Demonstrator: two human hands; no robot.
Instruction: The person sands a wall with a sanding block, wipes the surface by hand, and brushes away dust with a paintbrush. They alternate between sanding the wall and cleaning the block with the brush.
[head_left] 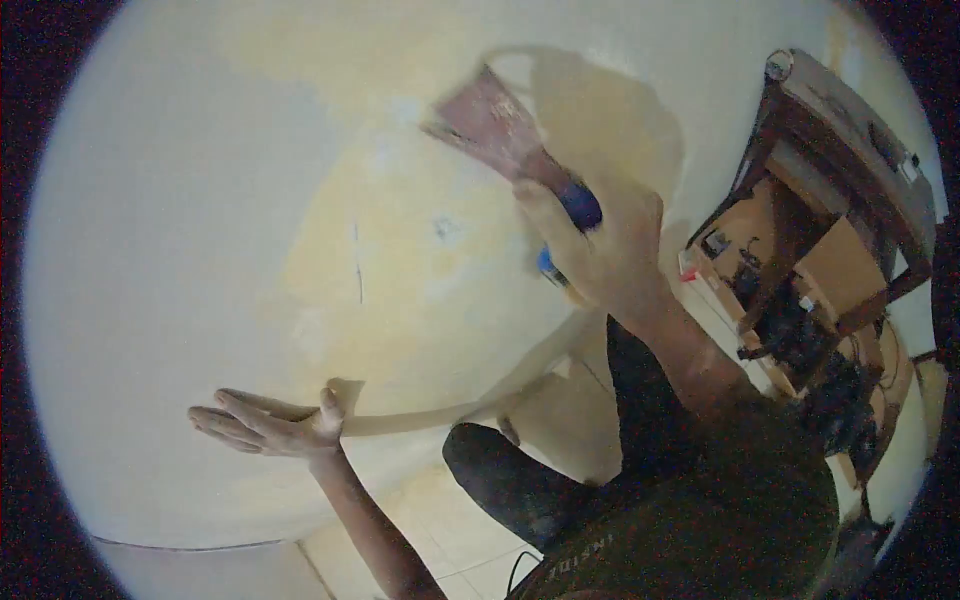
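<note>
My right hand (615, 240) is closed round the blue handle of a putty knife (490, 125), whose wide, stained blade points up and to the left in front of the wall. Whether the blade touches the wall I cannot tell. My left hand (275, 425) is held at the lower left by the wall, its fingers spread and nothing in it. The wall (180, 250) is pale, with yellowish patches, a thin dark vertical line and a small grey mark near the middle.
On the right stands a dark wooden table (850, 130), with an open cardboard box (845, 265) and dark cables beneath it. My bent knees are below, over a light tiled floor (450, 530).
</note>
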